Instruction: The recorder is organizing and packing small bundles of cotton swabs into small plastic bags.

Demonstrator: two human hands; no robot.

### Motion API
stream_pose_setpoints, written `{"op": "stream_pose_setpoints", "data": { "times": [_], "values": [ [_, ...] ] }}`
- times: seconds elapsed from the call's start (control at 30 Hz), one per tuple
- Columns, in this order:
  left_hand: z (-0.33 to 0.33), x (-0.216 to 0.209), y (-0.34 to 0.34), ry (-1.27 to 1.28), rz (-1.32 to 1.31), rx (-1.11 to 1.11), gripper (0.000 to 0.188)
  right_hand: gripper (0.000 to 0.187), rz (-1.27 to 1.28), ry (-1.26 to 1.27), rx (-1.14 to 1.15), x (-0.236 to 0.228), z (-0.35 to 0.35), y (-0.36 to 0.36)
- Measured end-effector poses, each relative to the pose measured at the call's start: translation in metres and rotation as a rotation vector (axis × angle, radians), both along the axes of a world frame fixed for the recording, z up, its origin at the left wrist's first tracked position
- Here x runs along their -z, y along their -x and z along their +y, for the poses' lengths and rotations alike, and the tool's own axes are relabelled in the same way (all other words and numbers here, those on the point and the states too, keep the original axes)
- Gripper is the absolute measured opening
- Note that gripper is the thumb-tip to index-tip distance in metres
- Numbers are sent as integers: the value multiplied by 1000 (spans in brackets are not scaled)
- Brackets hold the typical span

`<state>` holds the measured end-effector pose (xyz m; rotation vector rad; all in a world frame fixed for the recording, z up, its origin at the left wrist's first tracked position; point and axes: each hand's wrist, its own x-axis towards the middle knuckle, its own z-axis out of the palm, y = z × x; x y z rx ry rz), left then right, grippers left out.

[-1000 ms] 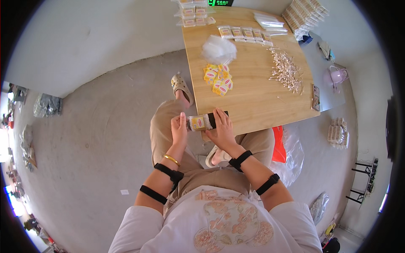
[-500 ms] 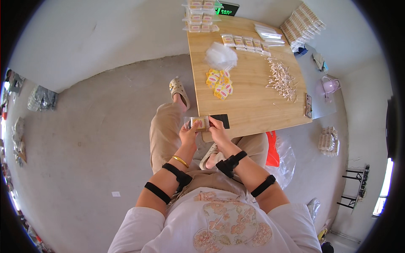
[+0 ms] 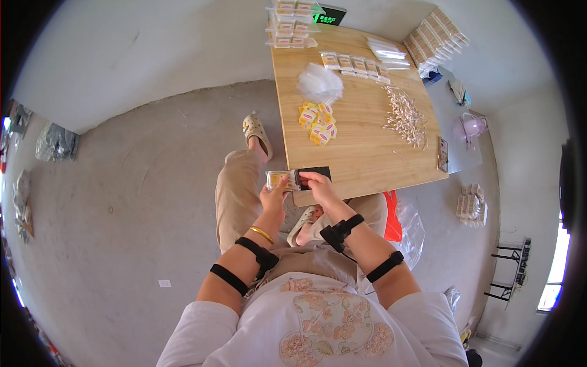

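Note:
My left hand [image 3: 273, 196] is closed around a small clear bag of cotton swabs [image 3: 287, 180] with a yellow card inside, held at the table's near left corner. My right hand [image 3: 319, 186] is just beside the bag's right end, fingers bent together over a flat black rectangular piece [image 3: 320, 173] at the table edge. What its fingertips pinch is too small to make out. Further in on the table lie a loose pile of yellow-and-white cards [image 3: 318, 124], a heap of clear plastic bags [image 3: 320, 84] and a spread of loose cotton swabs [image 3: 406, 119].
Filled swab packs [image 3: 354, 64] lie in a row at the table's far side, beside flat clear sleeves [image 3: 389, 52]. Stacked packs [image 3: 292, 25] stand at the far left corner. A phone [image 3: 443, 154] rests by the right edge. A red bag [image 3: 392, 217] hangs below the near edge.
The swab bag has shifted slightly left in my left hand. My right hand has moved a little right, off the bag's end and over the black piece.

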<state>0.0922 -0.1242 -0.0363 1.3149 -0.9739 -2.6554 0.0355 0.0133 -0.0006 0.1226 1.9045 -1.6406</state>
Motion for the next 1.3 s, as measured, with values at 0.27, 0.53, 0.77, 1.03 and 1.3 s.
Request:
{"op": "stream_pose_setpoints", "data": {
  "times": [0.27, 0.53, 0.77, 1.03, 1.3],
  "values": [
    [-2, 2, -1, -8, 20, 9, 39, 31, -154, -109, -62, -25, -8, 0],
    [-5, 7, -1, -55, 48, 13, 38, 29, -167, -221, -99, -21, -1, 6],
    [-4, 6, -1, -66, 61, 10, 38, 29, -216, -125, -98, -17, 2, 9],
    [-6, 13, 0, -56, 25, 9, 40, 29, -194, -135, 71, -27, -1, 2],
    [-13, 11, -3, 14, 40, 126, 40, 24, 41, -276, -64, 1, -2, 3]
  ]
}}
